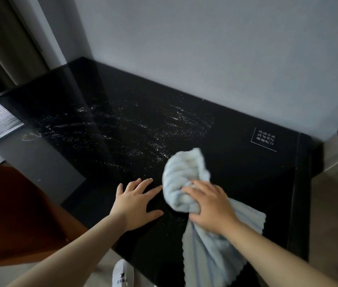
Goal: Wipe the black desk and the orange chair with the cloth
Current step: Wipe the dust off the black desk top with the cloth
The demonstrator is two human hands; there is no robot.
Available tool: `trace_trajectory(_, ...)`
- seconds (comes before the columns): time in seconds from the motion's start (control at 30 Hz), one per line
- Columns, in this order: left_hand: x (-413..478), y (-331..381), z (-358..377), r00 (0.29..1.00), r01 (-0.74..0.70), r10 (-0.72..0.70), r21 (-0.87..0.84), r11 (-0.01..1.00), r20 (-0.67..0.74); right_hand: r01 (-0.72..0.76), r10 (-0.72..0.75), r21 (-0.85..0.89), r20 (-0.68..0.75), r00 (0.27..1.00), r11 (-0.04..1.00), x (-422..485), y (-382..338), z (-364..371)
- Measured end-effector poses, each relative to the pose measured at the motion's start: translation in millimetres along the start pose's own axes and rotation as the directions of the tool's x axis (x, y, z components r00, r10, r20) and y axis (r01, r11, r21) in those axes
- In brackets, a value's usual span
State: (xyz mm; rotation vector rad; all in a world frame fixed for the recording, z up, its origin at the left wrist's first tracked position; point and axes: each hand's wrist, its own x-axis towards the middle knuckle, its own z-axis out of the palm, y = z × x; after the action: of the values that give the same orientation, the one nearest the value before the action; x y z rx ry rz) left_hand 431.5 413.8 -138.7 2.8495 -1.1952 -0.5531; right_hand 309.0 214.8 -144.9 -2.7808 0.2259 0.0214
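The desk (247, 183) abuts the wall (205, 48) along its far edge. On the desk, front right of centre, lies the cloth (186, 172), gripped by the right hand (211, 206). The left hand (137, 201) lies flat on the desk, just left of the cloth. A printed notice (264, 138) sits near the desk's far right corner. The chair (19, 214) stands beside the desk's front left edge.
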Motion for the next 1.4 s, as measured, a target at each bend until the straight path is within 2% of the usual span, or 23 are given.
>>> trace_trajectory(0.03,0.3,-2.1,-0.3,1.0,-0.011,0.011,0.002,1.0,-0.001,0.061,-0.061,0.023,0.013,0.998,0.998,1.6,1.3,-3.3)
trace_trajectory(0.1,1.2,-7.6,-1.3,0.999,-0.042,0.042,-0.013,0.999,-0.002,-0.074,0.079,0.047,-0.111,0.991,0.996,7.0,19.3,-14.7)
trace_trajectory(0.13,1.2,-10.5,-1.5,0.998,-0.054,0.054,-0.03,0.998,-0.017,-0.239,0.248,0.068,-0.193,0.949,0.969,7.1,29.3,-20.8)
trace_trajectory(0.2,0.2,-17.5,-0.1,0.996,-0.058,0.054,-0.058,0.997,-0.066,-0.541,0.547,0.115,-0.317,0.775,0.833,4.0,40.5,-27.9)
trace_trajectory(0.27,-1.8,-24.6,3.3,0.995,-0.045,0.04,-0.054,0.998,-0.091,-0.632,0.61,0.058,-0.342,0.714,0.773,5.0,28.2,-20.7)
trace_trajectory(0.33,-2.4,-30.5,6.0,0.996,-0.021,0.018,-0.043,0.999,-0.086,-0.535,0.508,0.01,-0.332,0.795,0.845,9.0,3.6,-8.0)
trace_trajectory(0.4,-1.2,-35.3,5.8,0.998,-0.019,0.017,-0.04,0.999,-0.066,-0.312,0.301,0.0,-0.257,0.918,0.95,12.8,-13.5,-0.4)
trace_trajectory(0.47,0.4,-40.4,4.4,0.998,-0.041,0.04,-0.034,0.999,-0.05,-0.185,0.171,-0.079,-0.153,0.973,0.98,17.9,-12.7,-3.4)
trace_trajectory(0.53,0.8,-46.4,2.1,0.998,-0.068,0.067,-0.032,0.997,-0.022,-0.375,0.348,-0.11,-0.206,0.915,0.921,21.2,-0.1,-9.4)
trace_trajectory(0.6,1.3,-50.4,-0.5,0.995,-0.094,0.095,-0.038,0.995,0.022,-0.635,0.618,0.053,-0.302,0.725,0.771,22.7,5.8,-14.3)
trace_trajectory(0.63,1.7,-51.5,-2.8,0.993,-0.109,0.111,-0.033,0.993,0.047,-0.685,0.676,0.1,-0.314,0.667,0.722,23.4,3.3,-13.8)
trace_trajectory(0.67,2.5,-52.3,-5.1,0.99,-0.122,0.124,-0.025,0.992,0.065,-0.692,0.678,0.092,-0.327,0.658,0.716,24.0,-1.7,-11.9)
trace_trajectory(0.77,3.8,-52.8,-9.8,0.986,-0.145,0.144,-0.004,0.989,0.088,-0.636,0.605,0.039,-0.356,0.712,0.771,18.9,-16.8,-1.8)
trace_trajectory(0.87,2.3,-54.6,-9.2,0.986,-0.153,0.153,0.002,0.988,0.071,-0.454,0.418,-0.032,-0.333,0.845,0.891,7.9,-15.5,3.4)
trace_trajectory(0.93,2.0,-56.3,-8.1,0.986,-0.156,0.155,0.0,0.988,0.056,-0.391,0.358,-0.044,-0.318,0.878,0.919,6.2,-3.7,-1.0)
trace_trajectory(1.03,2.3,-56.2,-7.2,0.987,-0.153,0.153,-0.012,0.988,0.044,-0.573,0.546,0.07,-0.417,0.727,0.816,14.8,-1.8,-6.8)
trace_trajectory(1.07,1.8,-55.3,-6.9,0.989,-0.145,0.146,-0.02,0.989,0.038,-0.586,0.554,0.069,-0.432,0.712,0.807,18.4,-11.3,-5.6)
trace_trajectory(1.1,1.3,-54.7,-6.8,0.99,-0.137,0.138,-0.026,0.99,0.035,-0.531,0.499,0.044,-0.415,0.76,0.846,20.8,-22.9,-1.6)
trace_trajectory(1.17,1.0,-54.3,-6.4,0.992,-0.122,0.123,-0.037,0.992,0.034,-0.272,0.269,0.036,-0.311,0.912,0.962,16.4,-42.7,8.9)
trace_trajectory(1.23,1.0,-54.2,-7.0,0.993,-0.106,0.108,-0.043,0.993,0.045,-0.091,0.128,0.15,-0.265,0.956,0.985,5.6,-42.1,6.0)
trace_trajectory(1.3,1.3,-52.9,-8.3,0.993,-0.092,0.095,-0.053,0.994,0.064,-0.129,0.24,0.291,-0.39,0.889,0.948,-0.4,-17.1,-8.5)
trace_trajectory(1.37,0.5,-49.6,-7.5,0.996,-0.065,0.069,-0.075,0.995,0.056,-0.344,0.461,0.312,-0.499,0.734,0.886,-4.4,19.0,-25.3)
trace_trajectory(1.4,-0.4,-47.4,-6.6,0.997,-0.051,0.055,-0.086,0.995,0.046,-0.51,0.579,0.279,-0.471,0.666,0.814,-5.8,34.4,-31.4)
